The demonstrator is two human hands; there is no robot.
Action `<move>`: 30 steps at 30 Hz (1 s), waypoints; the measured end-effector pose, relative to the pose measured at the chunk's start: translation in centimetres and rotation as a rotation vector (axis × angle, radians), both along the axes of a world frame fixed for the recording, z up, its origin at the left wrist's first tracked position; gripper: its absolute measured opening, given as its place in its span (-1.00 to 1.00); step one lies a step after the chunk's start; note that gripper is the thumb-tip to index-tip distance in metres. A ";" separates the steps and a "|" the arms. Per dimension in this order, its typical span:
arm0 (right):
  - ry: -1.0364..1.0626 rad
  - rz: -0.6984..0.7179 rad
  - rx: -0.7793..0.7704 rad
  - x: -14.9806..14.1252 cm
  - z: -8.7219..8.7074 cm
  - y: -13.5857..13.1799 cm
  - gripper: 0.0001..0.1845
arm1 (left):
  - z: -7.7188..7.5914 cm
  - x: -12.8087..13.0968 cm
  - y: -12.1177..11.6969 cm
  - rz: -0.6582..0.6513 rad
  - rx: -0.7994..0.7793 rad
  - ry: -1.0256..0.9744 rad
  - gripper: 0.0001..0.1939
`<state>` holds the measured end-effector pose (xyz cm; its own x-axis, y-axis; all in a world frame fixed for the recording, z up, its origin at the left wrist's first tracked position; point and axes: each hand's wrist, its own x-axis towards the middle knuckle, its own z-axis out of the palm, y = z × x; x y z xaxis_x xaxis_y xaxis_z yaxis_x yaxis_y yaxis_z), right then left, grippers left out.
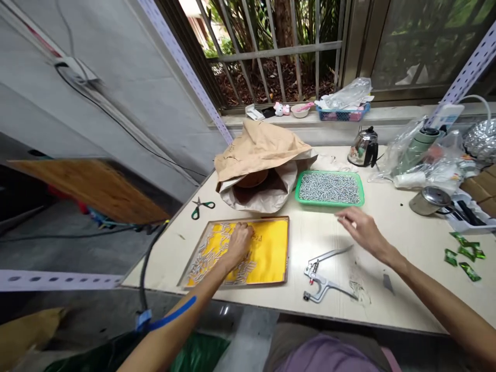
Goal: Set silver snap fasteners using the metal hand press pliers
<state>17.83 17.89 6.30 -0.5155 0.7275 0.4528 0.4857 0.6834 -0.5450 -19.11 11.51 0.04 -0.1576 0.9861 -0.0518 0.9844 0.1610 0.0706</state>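
My left hand (239, 243) is over a shallow tray (287, 248) with a yellow bottom, its fingers curled together and what they hold hidden. Small silvery pins (211, 253) lie scattered across the tray's left and lower parts. My right hand (362, 231) hovers by the front right corner of a green plastic basket (297, 194), thumb and fingertips drawn together; anything between them is too small to make out. Many small metal pieces (329, 187) fill that basket. Hand pliers (325, 287) with a red part lie spread on the table below my right hand.
A large brown paper bag (263, 147) gapes behind the tray, with green-handled scissors (199, 208) to its left. A kettle (363, 147), a metal mug (430, 200), a green bottle (420, 144) and green wrapped packets (467, 253) stand or lie at the right.
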 end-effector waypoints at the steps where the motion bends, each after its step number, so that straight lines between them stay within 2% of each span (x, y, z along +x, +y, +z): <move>1: -0.051 0.057 -0.033 0.7 -0.9 -1.9 -0.77 | 0.4 0.2 -0.2 0.005 0.015 -0.014 -0.77; 4: -0.227 0.163 -0.108 2.4 -3.8 -7.2 -0.78 | 1.7 2.1 -1.3 0.014 0.107 -0.167 -0.81; 7: -0.352 0.169 -0.159 3.3 -6.0 -11.0 -0.79 | 2.3 6.4 -3.6 -0.014 0.136 -0.484 -0.86; 10: -0.394 0.116 -0.157 3.4 -7.4 -12.8 -0.79 | 1.6 11.4 -6.5 -0.096 0.029 -0.720 -0.88; 13: -0.442 0.074 -0.099 3.4 -7.9 -13.1 -0.75 | -0.1 14.5 -8.8 -0.194 -0.012 -0.742 -0.88; 18: -0.497 0.052 -0.032 3.9 -7.4 -12.5 -0.70 | -2.7 15.1 -10.2 -0.382 -0.008 -0.507 -0.85; 21: -0.497 0.056 -0.033 4.2 -7.1 -12.3 -0.68 | -3.0 15.0 -10.5 -0.408 -0.040 -0.375 -0.85; 24: -0.503 0.058 -0.033 4.2 -7.2 -12.4 -0.68 | -2.7 15.1 -10.7 -0.378 -0.073 -0.298 -0.85; 26: -0.510 0.055 -0.028 4.2 -7.4 -12.4 -0.68 | -2.5 15.3 -10.7 -0.352 -0.081 -0.320 -0.82; 28: -0.515 0.045 -0.021 4.2 -7.6 -12.5 -0.69 | -2.3 15.5 -10.5 -0.285 -0.080 -0.435 -0.83; 30: -0.517 0.036 -0.019 4.1 -7.7 -12.5 -0.70 | -2.1 15.7 -10.2 -0.124 -0.113 -0.645 -0.88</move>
